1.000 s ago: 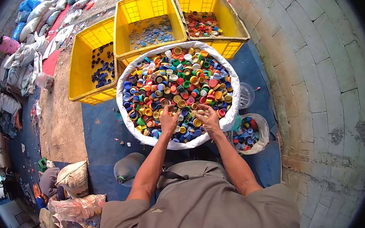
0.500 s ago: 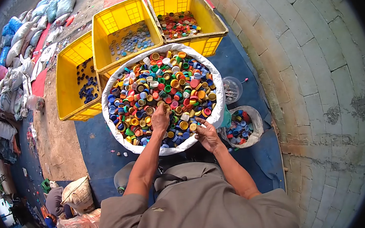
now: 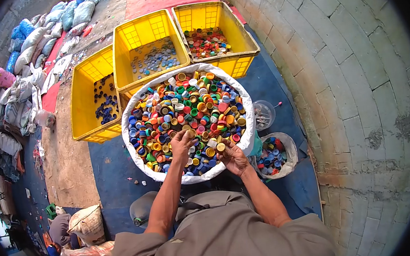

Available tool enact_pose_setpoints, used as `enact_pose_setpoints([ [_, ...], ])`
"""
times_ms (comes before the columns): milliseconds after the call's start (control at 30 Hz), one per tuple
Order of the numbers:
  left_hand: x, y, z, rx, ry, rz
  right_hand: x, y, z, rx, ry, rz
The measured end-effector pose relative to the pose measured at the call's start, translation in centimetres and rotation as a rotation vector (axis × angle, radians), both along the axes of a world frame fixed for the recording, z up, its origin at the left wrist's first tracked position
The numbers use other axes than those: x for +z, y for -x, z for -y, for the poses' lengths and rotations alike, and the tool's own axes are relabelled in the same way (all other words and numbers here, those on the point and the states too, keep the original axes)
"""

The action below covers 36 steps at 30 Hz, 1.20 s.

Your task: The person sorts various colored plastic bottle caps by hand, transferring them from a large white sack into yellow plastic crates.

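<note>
A large round sack with a rolled white rim (image 3: 247, 105) stands in front of me, full of mixed bottle caps (image 3: 174, 116) in many colours. My left hand (image 3: 181, 145) is over the near middle of the pile, its fingers pinched on a gold-brown bottle cap (image 3: 190, 131). To its right, near the sack's front right rim, my right hand (image 3: 235, 159) is closed on a yellow bottle cap (image 3: 221, 147) held between thumb and fingers. Whether more caps sit inside either palm is hidden.
Behind the sack are three yellow crates: one with dark blue caps (image 3: 78, 117), one with pale blue caps (image 3: 119, 52), one with red caps (image 3: 243, 39). A clear tub (image 3: 268, 110) and a small sack (image 3: 291, 154) of caps stand right. A block wall (image 3: 353, 90) rises beyond.
The view has tipped, so the crates and sack appear lower. My left hand has lifted a gold-brown cap from the pile. My right hand has moved slightly inward from the rim with the yellow cap.
</note>
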<state>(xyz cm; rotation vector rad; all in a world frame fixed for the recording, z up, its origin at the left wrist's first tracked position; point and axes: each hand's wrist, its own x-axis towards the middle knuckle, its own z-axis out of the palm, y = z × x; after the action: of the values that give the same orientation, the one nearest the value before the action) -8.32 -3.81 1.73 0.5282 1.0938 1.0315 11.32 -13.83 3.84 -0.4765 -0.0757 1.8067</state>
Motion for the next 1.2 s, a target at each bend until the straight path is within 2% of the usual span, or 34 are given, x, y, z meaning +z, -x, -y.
enact_pose_setpoints([
  [133,1.8,0.8,0.9,-0.046,0.072,0.278,1.5,0.2,-1.8,0.002,-0.102,0.004],
  [333,3.0,0.3,2.9,-0.066,0.169,0.37,2.3,0.1,-3.0,-0.051,-0.066,-0.033],
  [567,-1.2,-0.2,5.4,-0.051,0.406,0.553,0.0,0.9,-0.6,-0.12,0.175,-0.075],
  [600,-0.3,-0.6,5.8,-0.055,0.407,0.521,-0.6,1.1,0.0,-0.127,0.21,-0.08],
  [800,-1.9,-2.4,5.2,-0.078,0.527,0.589,-1.7,1.8,1.5,-0.243,0.422,-0.006],
  [933,-3.5,-5.1,1.0,-0.032,0.56,0.481,-4.4,0.0,-1.5,-0.285,0.551,0.122],
  [967,-2.2,-6.1,-1.2,-0.036,0.553,0.502,-3.7,-0.6,-3.6,-0.32,0.476,0.149],
  [1000,0.2,-7.4,-4.2,-0.04,0.545,0.522,-0.6,-1.3,-6.6,-0.358,0.447,0.122],
  [1033,3.5,-8.8,-6.7,-0.036,0.315,0.488,0.5,-2.7,-9.8,-0.374,0.278,0.002],
  [1067,4.8,-9.7,-10.2,-0.069,0.226,0.638,1.6,-4.1,-13.0,-0.371,0.113,-0.126],
  [1100,7.8,-10.3,-12.9,-0.057,0.152,0.705,6.2,-4.6,-15.6,-0.4,0.041,-0.129],
  [1133,11.4,-10.7,-14.5,0.033,0.13,0.732,10.3,-4.8,-17.2,-0.408,-0.033,0.01],
  [1167,10.7,-10.6,-17.2,0.003,0.016,0.829,11.5,-5.6,-18.8,-0.421,-0.122,0.007],
  [1200,13.0,-10.6,-17.6,0.087,0.053,0.788,13.2,-5.8,-19.7,-0.435,-0.112,0.022],
])
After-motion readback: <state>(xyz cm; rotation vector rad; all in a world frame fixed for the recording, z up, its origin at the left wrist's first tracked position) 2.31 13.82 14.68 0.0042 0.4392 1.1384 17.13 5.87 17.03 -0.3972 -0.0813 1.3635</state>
